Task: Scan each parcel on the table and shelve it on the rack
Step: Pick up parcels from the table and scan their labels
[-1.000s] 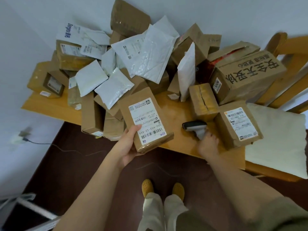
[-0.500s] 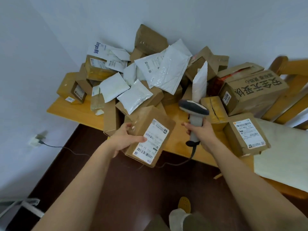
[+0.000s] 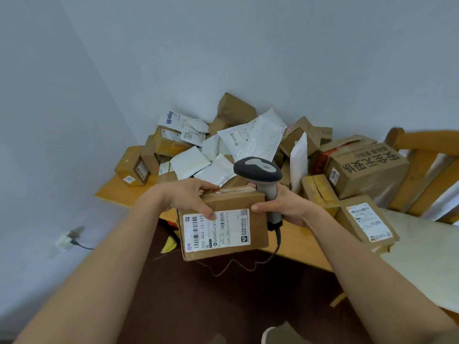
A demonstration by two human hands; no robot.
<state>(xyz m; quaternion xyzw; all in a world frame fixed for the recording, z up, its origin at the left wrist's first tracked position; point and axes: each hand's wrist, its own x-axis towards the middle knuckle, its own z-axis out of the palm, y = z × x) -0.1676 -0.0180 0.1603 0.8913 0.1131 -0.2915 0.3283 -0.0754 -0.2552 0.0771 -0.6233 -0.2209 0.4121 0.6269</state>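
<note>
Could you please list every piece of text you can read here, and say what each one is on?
"502-602-12-815": label on the held box.
"602-12": same label, smaller.
"9006": sticker on the large carton, beside big upside-down Chinese characters.
Blue word on the white mailer and all other labels: too small or blurred.

Labelled parcel (image 3: 223, 228) between both hands

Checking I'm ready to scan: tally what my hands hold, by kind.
Box: 1, gripped by the left hand
Scanner: 1, gripped by the right hand, whose thumb also touches the box
Total: 2
</note>
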